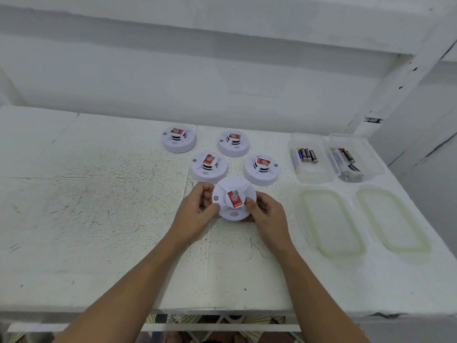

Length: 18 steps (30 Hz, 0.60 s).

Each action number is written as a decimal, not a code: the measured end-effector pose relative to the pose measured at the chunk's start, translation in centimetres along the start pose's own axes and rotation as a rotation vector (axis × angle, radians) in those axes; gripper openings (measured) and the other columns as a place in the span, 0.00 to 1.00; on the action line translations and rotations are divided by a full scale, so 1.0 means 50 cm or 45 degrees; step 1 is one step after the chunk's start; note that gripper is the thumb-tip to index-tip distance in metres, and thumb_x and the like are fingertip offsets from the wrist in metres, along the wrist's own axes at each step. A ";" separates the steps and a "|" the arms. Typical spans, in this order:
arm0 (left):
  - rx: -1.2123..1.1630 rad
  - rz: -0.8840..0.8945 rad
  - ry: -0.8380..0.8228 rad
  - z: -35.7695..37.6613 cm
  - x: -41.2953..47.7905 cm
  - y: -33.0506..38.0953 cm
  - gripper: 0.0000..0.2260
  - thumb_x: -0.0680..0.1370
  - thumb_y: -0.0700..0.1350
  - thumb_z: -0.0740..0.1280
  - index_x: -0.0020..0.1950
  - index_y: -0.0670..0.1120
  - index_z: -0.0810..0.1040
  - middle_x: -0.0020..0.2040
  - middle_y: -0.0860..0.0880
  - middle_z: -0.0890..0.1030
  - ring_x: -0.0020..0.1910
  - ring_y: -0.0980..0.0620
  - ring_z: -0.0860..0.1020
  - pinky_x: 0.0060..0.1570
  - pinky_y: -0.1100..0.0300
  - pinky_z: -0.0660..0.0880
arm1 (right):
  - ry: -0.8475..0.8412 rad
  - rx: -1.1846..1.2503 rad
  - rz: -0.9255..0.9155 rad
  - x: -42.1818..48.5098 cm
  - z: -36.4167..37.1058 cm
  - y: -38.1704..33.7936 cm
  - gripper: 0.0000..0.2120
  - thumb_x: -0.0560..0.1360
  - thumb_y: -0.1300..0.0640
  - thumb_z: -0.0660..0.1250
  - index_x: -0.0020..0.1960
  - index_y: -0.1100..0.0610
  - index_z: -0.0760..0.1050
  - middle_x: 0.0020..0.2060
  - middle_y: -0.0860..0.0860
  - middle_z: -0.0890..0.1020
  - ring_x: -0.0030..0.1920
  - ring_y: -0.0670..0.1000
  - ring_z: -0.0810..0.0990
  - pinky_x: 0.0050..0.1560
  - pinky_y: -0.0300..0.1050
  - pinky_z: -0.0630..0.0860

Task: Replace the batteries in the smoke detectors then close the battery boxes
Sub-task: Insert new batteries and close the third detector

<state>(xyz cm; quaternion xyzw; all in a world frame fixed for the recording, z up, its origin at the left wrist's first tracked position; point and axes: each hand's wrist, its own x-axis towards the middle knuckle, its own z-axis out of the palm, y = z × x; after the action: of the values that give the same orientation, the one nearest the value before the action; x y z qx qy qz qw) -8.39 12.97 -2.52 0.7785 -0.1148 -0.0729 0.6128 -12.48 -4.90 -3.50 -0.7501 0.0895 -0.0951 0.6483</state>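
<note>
Wide white table (pixel 86 219) fills the shot, worn and speckled. Landmark is the held detector (pixel 233 199), front-centre.

Right of it, near side, two clear lids lie flat: inner lid (pixel 331 221) and outer lid (pixel 393 219). Right of it and further back sit two clear open-topped boxes. The inner box (pixel 314 174) has batteries (pixel 306 154) in a neat row, the outer box (pixel 371 157) has loose cells (pixel 348 157) in a jumble.

Just behind the held detector are four more units, all face-up w/ red labels: near-left detector (pixel 208 167), near-right detector (pixel 261 169), then far-left detector (pixel 178 139) and far-right detector (pixel 233 143). None look opened from here.

Now the hands. L hand (pixel 197 206) grips the held detector's left edge, fingers curled round the rim, thumb on top. R hand (pixel 265 211) does the same on the right edge, thumb by the red label (pixel 235 199). Both are clamped on this one unit, nothing else held. The unit's tilted toward the camera; can't tell if it's clear of the table.

Step, as I read it: start of this unit, getting at the battery box. The box isn't visible, prob. on the underside. Next move calls for a flip, or a twist of base vs. body, w/ a firm even grip since smooth plastic could slip. Then cells out and replacements in; can't tell which box holds the fresh ones.
</note>
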 end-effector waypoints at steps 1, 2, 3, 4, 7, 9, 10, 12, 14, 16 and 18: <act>-0.001 -0.001 0.000 0.000 0.000 0.000 0.11 0.70 0.45 0.66 0.52 0.53 0.75 0.44 0.48 0.79 0.44 0.45 0.76 0.48 0.43 0.77 | -0.001 0.003 0.000 0.000 0.000 0.000 0.10 0.78 0.55 0.65 0.57 0.55 0.79 0.47 0.50 0.85 0.49 0.49 0.83 0.47 0.48 0.82; 0.000 -0.002 0.000 0.000 0.000 0.000 0.11 0.70 0.45 0.66 0.52 0.53 0.75 0.44 0.48 0.79 0.44 0.45 0.76 0.48 0.43 0.77 | -0.001 0.006 0.002 0.000 0.000 0.000 0.10 0.78 0.56 0.65 0.57 0.55 0.79 0.47 0.50 0.85 0.49 0.49 0.83 0.47 0.48 0.82; 0.002 -0.003 0.000 0.000 0.001 -0.001 0.11 0.70 0.45 0.66 0.52 0.54 0.75 0.44 0.48 0.79 0.44 0.45 0.77 0.48 0.43 0.77 | 0.000 0.005 0.002 0.000 0.000 0.000 0.10 0.78 0.56 0.65 0.57 0.56 0.79 0.47 0.50 0.85 0.49 0.49 0.83 0.47 0.48 0.82; 0.003 -0.003 0.000 0.000 0.001 -0.001 0.11 0.70 0.46 0.67 0.52 0.54 0.75 0.44 0.49 0.79 0.44 0.45 0.77 0.48 0.43 0.77 | 0.002 0.001 0.001 0.000 0.000 -0.001 0.10 0.78 0.56 0.65 0.57 0.56 0.79 0.47 0.50 0.85 0.48 0.49 0.83 0.47 0.48 0.82; 0.003 -0.006 0.000 0.001 0.000 0.000 0.12 0.70 0.45 0.67 0.52 0.54 0.75 0.44 0.49 0.79 0.44 0.45 0.77 0.48 0.43 0.77 | 0.005 -0.005 0.000 -0.001 0.001 -0.001 0.10 0.78 0.56 0.65 0.57 0.55 0.79 0.47 0.50 0.85 0.48 0.48 0.83 0.47 0.47 0.82; -0.002 -0.009 0.002 0.001 0.000 0.000 0.12 0.70 0.45 0.66 0.52 0.54 0.75 0.44 0.49 0.79 0.44 0.45 0.77 0.48 0.43 0.77 | 0.005 -0.007 0.000 -0.001 0.001 -0.001 0.10 0.78 0.56 0.65 0.57 0.55 0.79 0.47 0.50 0.85 0.48 0.48 0.83 0.47 0.47 0.82; -0.003 -0.010 0.002 0.001 0.000 0.000 0.12 0.70 0.45 0.66 0.52 0.53 0.75 0.44 0.48 0.79 0.44 0.45 0.77 0.48 0.43 0.77 | 0.004 -0.008 -0.002 0.000 0.001 -0.001 0.10 0.78 0.56 0.65 0.57 0.55 0.79 0.47 0.50 0.85 0.48 0.48 0.83 0.47 0.46 0.82; -0.001 -0.009 -0.001 0.000 0.000 -0.001 0.12 0.70 0.45 0.67 0.52 0.53 0.75 0.44 0.48 0.80 0.45 0.45 0.77 0.48 0.42 0.77 | 0.000 -0.012 -0.010 -0.001 0.001 -0.002 0.10 0.78 0.56 0.64 0.57 0.55 0.79 0.47 0.50 0.85 0.48 0.48 0.83 0.46 0.45 0.82; 0.001 -0.009 -0.001 0.000 0.001 -0.001 0.12 0.70 0.46 0.67 0.52 0.53 0.75 0.44 0.48 0.80 0.45 0.44 0.77 0.48 0.42 0.77 | -0.001 -0.020 -0.018 -0.001 0.001 -0.003 0.10 0.78 0.56 0.64 0.57 0.55 0.79 0.47 0.50 0.85 0.48 0.47 0.83 0.46 0.44 0.82; 0.000 -0.008 -0.001 0.000 0.001 -0.001 0.12 0.70 0.46 0.67 0.52 0.53 0.75 0.44 0.48 0.80 0.45 0.44 0.77 0.48 0.42 0.77 | 0.003 -0.024 -0.018 0.000 0.002 -0.002 0.10 0.78 0.56 0.64 0.57 0.56 0.79 0.47 0.50 0.85 0.48 0.48 0.83 0.46 0.44 0.82; 0.002 -0.005 -0.004 0.000 0.001 -0.001 0.12 0.70 0.47 0.67 0.52 0.53 0.75 0.44 0.48 0.80 0.45 0.44 0.77 0.48 0.41 0.76 | 0.006 -0.031 -0.013 0.000 0.001 0.001 0.10 0.78 0.55 0.65 0.57 0.55 0.79 0.47 0.50 0.85 0.49 0.49 0.83 0.47 0.46 0.82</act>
<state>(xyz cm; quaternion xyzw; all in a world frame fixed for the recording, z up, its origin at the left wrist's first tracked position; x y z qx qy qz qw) -8.34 12.97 -2.58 0.7790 -0.1145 -0.0754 0.6118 -12.44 -4.85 -3.54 -0.7583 0.0883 -0.0991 0.6383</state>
